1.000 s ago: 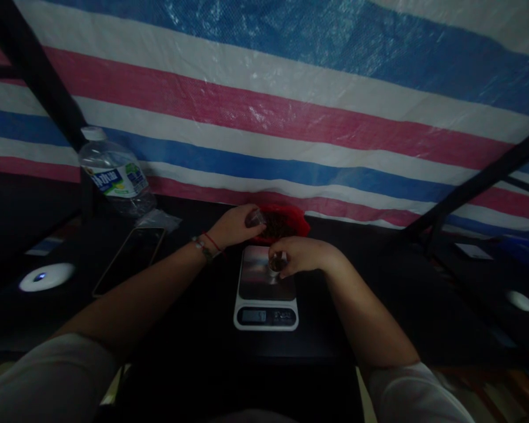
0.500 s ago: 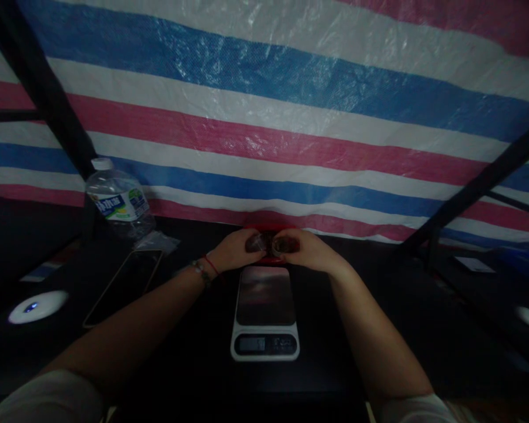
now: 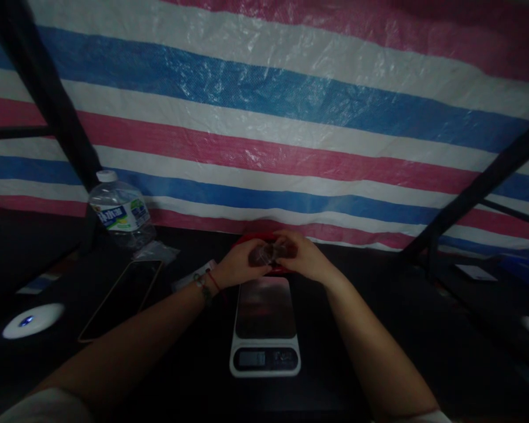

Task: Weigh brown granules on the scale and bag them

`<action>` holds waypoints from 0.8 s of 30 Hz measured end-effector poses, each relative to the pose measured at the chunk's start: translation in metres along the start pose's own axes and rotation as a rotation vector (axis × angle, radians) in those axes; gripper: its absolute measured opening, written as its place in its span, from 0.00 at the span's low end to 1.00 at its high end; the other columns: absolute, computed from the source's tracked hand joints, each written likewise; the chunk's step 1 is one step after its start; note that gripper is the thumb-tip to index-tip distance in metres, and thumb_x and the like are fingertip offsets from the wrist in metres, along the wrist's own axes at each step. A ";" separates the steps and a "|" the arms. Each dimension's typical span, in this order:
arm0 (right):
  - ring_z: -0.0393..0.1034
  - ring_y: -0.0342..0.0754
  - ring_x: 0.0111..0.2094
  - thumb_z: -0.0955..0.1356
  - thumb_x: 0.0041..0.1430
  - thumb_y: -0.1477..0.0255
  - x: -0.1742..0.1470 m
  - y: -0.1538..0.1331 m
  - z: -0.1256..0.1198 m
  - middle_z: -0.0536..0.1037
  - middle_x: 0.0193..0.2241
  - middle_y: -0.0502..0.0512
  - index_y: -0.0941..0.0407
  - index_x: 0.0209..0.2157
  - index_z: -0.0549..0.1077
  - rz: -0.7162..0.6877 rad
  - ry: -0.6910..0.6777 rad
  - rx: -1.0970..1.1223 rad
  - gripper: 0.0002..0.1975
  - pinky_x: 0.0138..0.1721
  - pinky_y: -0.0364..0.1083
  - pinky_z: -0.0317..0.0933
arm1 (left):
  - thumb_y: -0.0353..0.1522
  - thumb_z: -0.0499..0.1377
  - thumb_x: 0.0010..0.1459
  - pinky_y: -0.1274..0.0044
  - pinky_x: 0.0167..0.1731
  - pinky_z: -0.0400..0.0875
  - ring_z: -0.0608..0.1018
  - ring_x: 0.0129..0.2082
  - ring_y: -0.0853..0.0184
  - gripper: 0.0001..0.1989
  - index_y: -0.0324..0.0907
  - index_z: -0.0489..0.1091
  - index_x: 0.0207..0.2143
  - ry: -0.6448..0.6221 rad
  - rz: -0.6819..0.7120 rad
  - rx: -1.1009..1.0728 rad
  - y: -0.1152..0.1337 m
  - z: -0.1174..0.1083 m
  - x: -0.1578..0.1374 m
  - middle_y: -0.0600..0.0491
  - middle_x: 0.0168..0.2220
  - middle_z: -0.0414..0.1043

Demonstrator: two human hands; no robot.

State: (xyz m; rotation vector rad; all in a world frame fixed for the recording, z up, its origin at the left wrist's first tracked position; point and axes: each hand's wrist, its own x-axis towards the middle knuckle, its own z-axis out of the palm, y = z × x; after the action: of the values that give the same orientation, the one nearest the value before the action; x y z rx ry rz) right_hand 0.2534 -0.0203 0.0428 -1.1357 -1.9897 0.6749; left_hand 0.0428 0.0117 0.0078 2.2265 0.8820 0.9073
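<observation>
My left hand (image 3: 238,265) and my right hand (image 3: 307,258) meet just beyond the far end of a white kitchen scale (image 3: 264,358). Between the fingertips sits a small clear cup (image 3: 268,254), gripped from both sides; whether it is one cup or two pressed together I cannot tell in the dim light. Right behind the hands a red container (image 3: 252,239) shows, mostly hidden by them. The scale's steel platform carries nothing. My left wrist wears a red string and a bracelet.
A plastic water bottle (image 3: 121,214) stands at the back left, with a crumpled clear bag (image 3: 156,252) and a dark phone (image 3: 121,299) in front of it. A white round device (image 3: 29,320) glows blue at far left. A striped tarp (image 3: 291,117) and black poles (image 3: 48,100) close the back.
My right hand has lifted its small cup off the scale and carried it back over the red container, meeting my left hand. The view has tilted upward.
</observation>
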 end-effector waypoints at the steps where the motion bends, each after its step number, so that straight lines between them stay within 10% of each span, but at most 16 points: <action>1: 0.74 0.50 0.43 0.70 0.47 0.79 0.000 -0.001 0.001 0.78 0.45 0.56 0.54 0.53 0.71 0.003 0.000 0.012 0.28 0.48 0.51 0.67 | 0.36 0.66 0.47 0.67 0.45 0.73 0.78 0.43 0.59 0.23 0.42 0.70 0.47 -0.007 -0.003 -0.016 0.000 0.001 0.000 0.47 0.45 0.76; 17: 0.69 0.54 0.53 0.69 0.51 0.78 -0.005 -0.011 -0.006 0.73 0.55 0.61 0.54 0.59 0.67 -0.125 0.036 -0.170 0.31 0.54 0.55 0.64 | 0.37 0.64 0.53 0.73 0.38 0.71 0.77 0.37 0.64 0.18 0.39 0.67 0.44 0.094 -0.007 -0.360 -0.014 0.015 -0.002 0.50 0.39 0.74; 24: 0.70 0.51 0.43 0.68 0.47 0.80 -0.005 -0.014 -0.008 0.76 0.42 0.58 0.58 0.44 0.73 -0.093 -0.004 -0.313 0.19 0.47 0.51 0.64 | 0.38 0.64 0.52 0.74 0.43 0.69 0.75 0.38 0.66 0.17 0.41 0.68 0.42 0.398 -0.031 -0.520 -0.025 0.015 0.006 0.51 0.39 0.74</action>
State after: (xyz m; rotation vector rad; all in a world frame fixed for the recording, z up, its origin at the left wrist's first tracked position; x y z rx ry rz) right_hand 0.2550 -0.0310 0.0560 -1.2108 -2.1889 0.3233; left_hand 0.0485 0.0284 -0.0166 1.6115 0.7356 1.4109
